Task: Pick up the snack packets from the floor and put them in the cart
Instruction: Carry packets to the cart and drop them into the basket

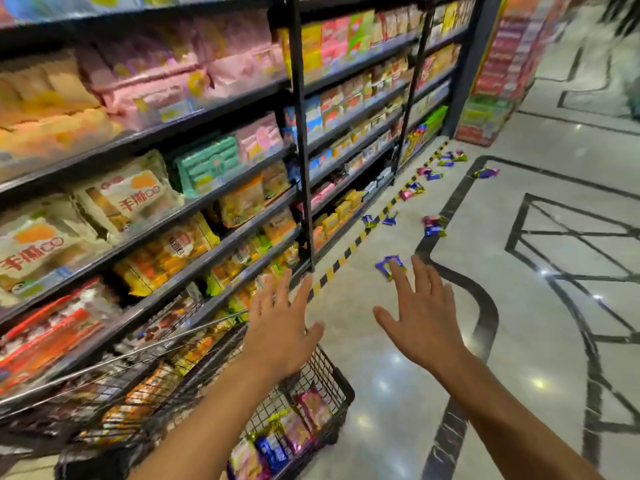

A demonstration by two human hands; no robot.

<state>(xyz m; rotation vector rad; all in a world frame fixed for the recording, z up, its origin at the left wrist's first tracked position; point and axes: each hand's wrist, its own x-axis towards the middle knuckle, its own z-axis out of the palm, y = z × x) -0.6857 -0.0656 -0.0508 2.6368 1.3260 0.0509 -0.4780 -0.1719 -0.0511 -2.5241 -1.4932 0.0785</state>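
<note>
Wire cart (332, 372) beside shelving, both hands spread, packets (389, 266) ahead

Both hands are extended forward, palms down, fingers straight and spread, holding nothing. The left hand (280, 327) is above the far rim of the wire cart (329, 372), which contains several snack packets (277, 445). A blue packet (389, 265) lies on the floor (398, 393) at the fingertips of the right hand (420, 317). Further packets (434, 226) are scattered beyond the fingertips, along the shelf (221, 202) base.
</note>
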